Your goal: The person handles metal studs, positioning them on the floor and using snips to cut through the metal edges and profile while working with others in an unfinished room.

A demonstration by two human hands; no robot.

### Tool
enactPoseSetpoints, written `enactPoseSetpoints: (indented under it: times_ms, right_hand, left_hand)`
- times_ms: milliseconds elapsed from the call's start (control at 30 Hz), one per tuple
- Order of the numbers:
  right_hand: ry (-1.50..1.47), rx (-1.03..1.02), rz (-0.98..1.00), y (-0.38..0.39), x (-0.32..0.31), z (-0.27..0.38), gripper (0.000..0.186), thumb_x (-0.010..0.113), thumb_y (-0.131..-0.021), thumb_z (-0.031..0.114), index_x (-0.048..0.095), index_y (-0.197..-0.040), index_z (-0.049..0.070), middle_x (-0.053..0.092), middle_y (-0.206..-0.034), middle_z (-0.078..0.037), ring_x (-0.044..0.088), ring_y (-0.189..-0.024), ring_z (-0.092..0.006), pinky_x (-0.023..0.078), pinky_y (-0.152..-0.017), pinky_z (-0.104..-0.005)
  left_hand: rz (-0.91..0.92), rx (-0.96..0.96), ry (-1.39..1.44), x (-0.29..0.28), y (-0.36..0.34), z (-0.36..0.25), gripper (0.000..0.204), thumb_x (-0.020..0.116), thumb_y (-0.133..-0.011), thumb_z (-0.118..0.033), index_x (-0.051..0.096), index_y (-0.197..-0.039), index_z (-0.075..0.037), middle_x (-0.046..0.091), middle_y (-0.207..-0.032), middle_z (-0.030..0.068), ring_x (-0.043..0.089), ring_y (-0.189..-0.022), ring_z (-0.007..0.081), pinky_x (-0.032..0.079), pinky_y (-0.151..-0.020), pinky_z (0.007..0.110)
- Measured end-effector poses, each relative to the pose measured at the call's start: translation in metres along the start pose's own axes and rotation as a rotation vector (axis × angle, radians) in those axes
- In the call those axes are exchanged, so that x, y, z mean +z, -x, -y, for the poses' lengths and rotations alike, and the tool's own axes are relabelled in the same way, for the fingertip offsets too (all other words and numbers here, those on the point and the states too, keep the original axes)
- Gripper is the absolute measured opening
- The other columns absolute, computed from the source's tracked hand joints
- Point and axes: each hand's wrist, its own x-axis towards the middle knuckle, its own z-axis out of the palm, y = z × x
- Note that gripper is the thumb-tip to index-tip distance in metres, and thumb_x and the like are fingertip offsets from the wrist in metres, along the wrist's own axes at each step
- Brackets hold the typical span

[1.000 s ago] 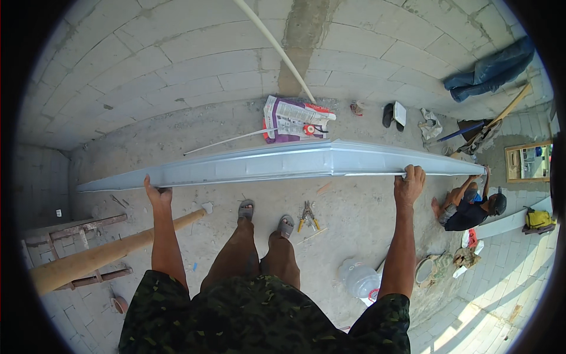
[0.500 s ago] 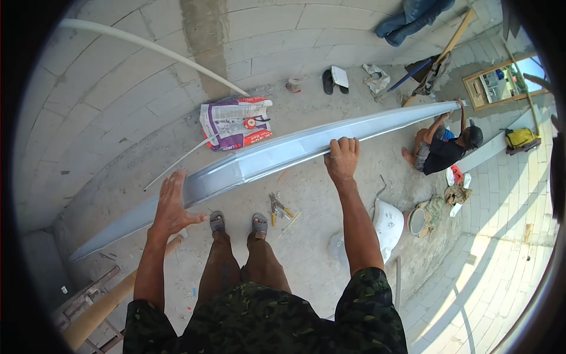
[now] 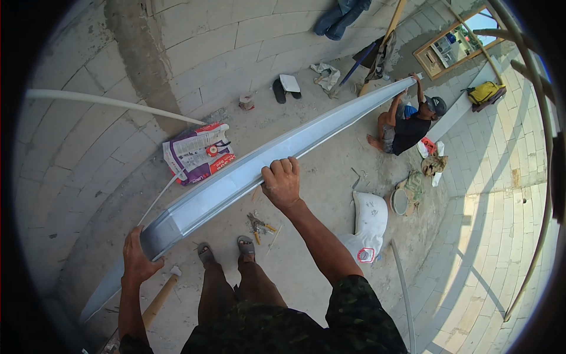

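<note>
A long silvery sheet-metal channel (image 3: 295,137) slants across the view, from low left to far right. My right hand (image 3: 281,182) is closed over its near edge at about mid-length, knuckles up. My left hand (image 3: 138,258) clasps it further left, fingers at the far edge and thumb at the near one; the palm side is hidden. Past my left hand a pale strip (image 3: 105,290) runs on toward the lower left; whether it is the same piece I cannot tell. At the far right end a squatting co-worker (image 3: 410,127) has raised hands on the channel.
Behind the channel lies a printed bag (image 3: 197,154), with a white pipe (image 3: 112,101) slanting near it. Yellow-handled pliers (image 3: 259,227) lie by my sandals. A white sack (image 3: 370,218) and a bucket (image 3: 401,202) stand right. A wooden pole (image 3: 159,302) is beside my left forearm.
My left hand has gone from spread fingers to clasping the channel, lower and further left. The view has shifted right, and the channel slopes more steeply. My right hand keeps its grip.
</note>
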Motion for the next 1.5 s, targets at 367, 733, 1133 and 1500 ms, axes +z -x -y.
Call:
enactPoseSetpoints:
  times_ms: [367,733,1133,1500]
  right_hand:
    - [-0.023,-0.072,-0.114,-0.054,-0.043,0.039,0.017,0.064,-0.059,0.004,0.053,-0.07,0.009,0.047,-0.073,-0.006,0.051,-0.076,-0.0244,0.041,-0.088,-0.0456]
    - [0.059,-0.065,-0.08,-0.087,-0.041,0.052,0.044,0.07,-0.055,0.0,0.057,-0.097,0.004,0.054,-0.088,-0.011,0.051,-0.086,-0.0308,0.039,-0.086,-0.0445]
    - [0.118,-0.163,0.14,-0.121,0.011,0.025,0.036,0.074,-0.058,0.0,0.051,-0.085,0.007,0.053,-0.08,-0.009,0.052,-0.08,-0.0299,0.04,-0.073,-0.0424]
    - [0.14,-0.19,0.177,-0.071,0.071,0.008,0.016,0.064,-0.065,0.002,0.053,-0.075,0.008,0.052,-0.071,-0.008,0.053,-0.073,-0.0259,0.04,-0.068,-0.0395]
  left_hand:
    - [-0.092,-0.064,0.054,-0.064,0.037,0.004,0.094,0.079,-0.047,-0.013,0.036,-0.13,0.0,0.05,-0.119,0.024,0.052,-0.108,0.0419,0.042,-0.094,0.048]
    - [0.044,-0.091,0.052,-0.123,-0.014,0.012,0.096,0.082,-0.054,-0.031,0.038,-0.134,-0.001,0.047,-0.131,0.0232,0.046,-0.122,0.0401,0.038,-0.104,0.047]
    - [0.096,-0.128,0.233,-0.087,-0.075,0.045,0.093,0.08,-0.049,-0.027,0.043,-0.13,-0.002,0.055,-0.118,0.0222,0.054,-0.111,0.0364,0.043,-0.096,0.043]
    - [0.174,-0.166,0.19,-0.001,-0.085,0.081,0.097,0.082,-0.047,-0.027,0.041,-0.131,-0.003,0.052,-0.125,0.0243,0.051,-0.117,0.0397,0.041,-0.1,0.044]
